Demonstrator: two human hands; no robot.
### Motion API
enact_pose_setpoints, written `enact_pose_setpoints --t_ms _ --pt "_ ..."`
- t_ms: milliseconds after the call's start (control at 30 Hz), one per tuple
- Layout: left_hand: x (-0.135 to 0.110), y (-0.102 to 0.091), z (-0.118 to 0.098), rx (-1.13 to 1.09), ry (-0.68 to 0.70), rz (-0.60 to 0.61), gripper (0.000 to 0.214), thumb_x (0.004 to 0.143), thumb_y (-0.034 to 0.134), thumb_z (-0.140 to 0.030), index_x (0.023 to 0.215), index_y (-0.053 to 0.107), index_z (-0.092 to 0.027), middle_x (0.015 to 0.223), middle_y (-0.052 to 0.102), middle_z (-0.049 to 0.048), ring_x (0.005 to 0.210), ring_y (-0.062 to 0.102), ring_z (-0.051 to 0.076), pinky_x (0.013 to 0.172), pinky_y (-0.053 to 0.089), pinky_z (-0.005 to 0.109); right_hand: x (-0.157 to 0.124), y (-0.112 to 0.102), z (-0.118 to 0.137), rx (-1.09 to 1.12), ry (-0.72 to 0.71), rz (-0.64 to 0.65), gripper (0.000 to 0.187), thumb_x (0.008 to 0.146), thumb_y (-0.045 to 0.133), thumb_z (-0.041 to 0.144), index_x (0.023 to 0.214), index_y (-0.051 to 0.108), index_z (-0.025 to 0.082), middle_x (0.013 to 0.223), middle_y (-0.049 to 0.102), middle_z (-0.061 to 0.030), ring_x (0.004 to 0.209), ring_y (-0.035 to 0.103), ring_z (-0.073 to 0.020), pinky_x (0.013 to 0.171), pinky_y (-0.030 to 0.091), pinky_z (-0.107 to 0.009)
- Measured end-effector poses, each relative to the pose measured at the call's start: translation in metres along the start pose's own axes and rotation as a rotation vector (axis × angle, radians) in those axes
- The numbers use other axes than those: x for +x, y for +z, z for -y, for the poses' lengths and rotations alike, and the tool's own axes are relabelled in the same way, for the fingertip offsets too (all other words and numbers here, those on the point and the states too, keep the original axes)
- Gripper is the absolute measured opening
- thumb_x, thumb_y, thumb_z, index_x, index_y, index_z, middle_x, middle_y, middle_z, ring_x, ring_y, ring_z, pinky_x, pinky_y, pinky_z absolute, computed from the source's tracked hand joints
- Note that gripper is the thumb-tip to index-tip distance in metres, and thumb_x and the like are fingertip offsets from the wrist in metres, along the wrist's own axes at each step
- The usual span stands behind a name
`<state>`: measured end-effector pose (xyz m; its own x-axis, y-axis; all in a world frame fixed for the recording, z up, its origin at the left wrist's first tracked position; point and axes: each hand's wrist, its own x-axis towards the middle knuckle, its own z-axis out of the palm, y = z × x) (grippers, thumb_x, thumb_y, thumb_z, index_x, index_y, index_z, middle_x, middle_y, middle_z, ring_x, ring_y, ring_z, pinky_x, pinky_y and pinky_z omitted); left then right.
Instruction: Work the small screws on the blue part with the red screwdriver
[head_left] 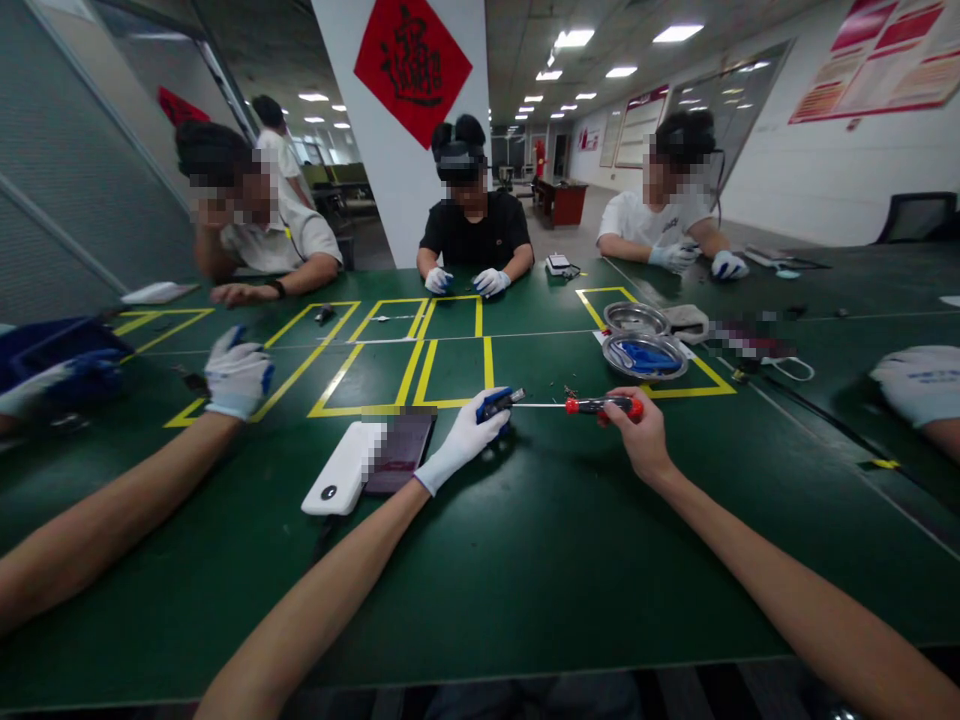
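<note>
My left hand (469, 440), in a white glove with blue fingertips, is closed around a small dark part (495, 403) with a metallic end; its kind is too small to tell. My bare right hand (637, 435) grips a screwdriver (585, 405) by its red-and-black handle. The thin shaft points left, and its tip is at or close to the dark part; whether they touch I cannot make out. Just beyond the screwdriver, a few tiny pieces (568, 392) lie on the table. A white power-bank-like block (345, 468) and a dark flat case (401, 450) lie left of my left hand.
The green table (555, 580) carries yellow tape outlines (489, 365). Metal bowls (643, 372), one holding something blue, stand beyond my right hand. A neighbour's gloved hand (236, 375) reaches in at left, another glove (919, 385) at right. Several people sit opposite. A blue bin (56, 350) stands far left.
</note>
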<state>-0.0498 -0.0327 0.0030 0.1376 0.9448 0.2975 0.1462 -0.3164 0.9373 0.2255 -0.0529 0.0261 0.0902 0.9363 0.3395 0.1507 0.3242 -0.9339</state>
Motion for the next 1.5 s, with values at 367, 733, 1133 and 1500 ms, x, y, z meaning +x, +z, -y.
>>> enact_pose_setpoints --t_ms 367,733,1133,1500 --pt "-0.001 0.003 0.003 0.001 0.004 -0.06 0.043 0.076 0.065 -0.028 0.118 0.061 -0.019 0.116 0.063 0.0093 0.104 0.059 0.021 0.097 0.041 0.036 -0.002 -0.001 0.003 -0.071 -0.053 -0.039 0.034 0.078 0.067 0.042 0.1 0.055 0.019 0.09 0.061 -0.004 0.073 0.064 -0.0184 0.066 0.056 -0.034" --pt "-0.01 0.006 -0.012 0.015 -0.057 -0.01 0.046 0.076 0.065 -0.028 0.12 0.059 -0.021 0.106 0.064 0.0073 0.075 0.061 0.017 0.071 0.051 0.03 0.0 -0.001 0.007 -0.034 -0.126 0.0 0.041 0.073 0.071 0.033 0.106 0.05 0.021 0.099 0.059 -0.0048 0.082 0.063 -0.0186 0.073 0.056 -0.035" --pt "-0.009 0.006 -0.013 0.038 -0.017 -0.032 0.041 0.072 0.066 -0.024 0.113 0.064 -0.021 0.109 0.063 0.0076 0.098 0.059 0.022 0.089 0.048 0.036 0.002 0.0 0.003 0.029 -0.095 -0.011 0.04 0.073 0.072 0.036 0.103 0.051 0.021 0.096 0.061 -0.0039 0.077 0.064 -0.0182 0.068 0.058 -0.033" --pt "0.003 0.002 0.008 -0.244 -0.157 -0.251 0.05 0.079 0.06 -0.041 0.124 0.052 -0.02 0.107 0.063 0.0075 0.064 0.057 0.01 0.061 0.048 0.026 0.003 0.001 -0.009 0.082 0.08 0.031 0.039 0.072 0.074 0.037 0.098 0.052 0.019 0.101 0.059 -0.0055 0.077 0.066 -0.0191 0.072 0.059 -0.039"
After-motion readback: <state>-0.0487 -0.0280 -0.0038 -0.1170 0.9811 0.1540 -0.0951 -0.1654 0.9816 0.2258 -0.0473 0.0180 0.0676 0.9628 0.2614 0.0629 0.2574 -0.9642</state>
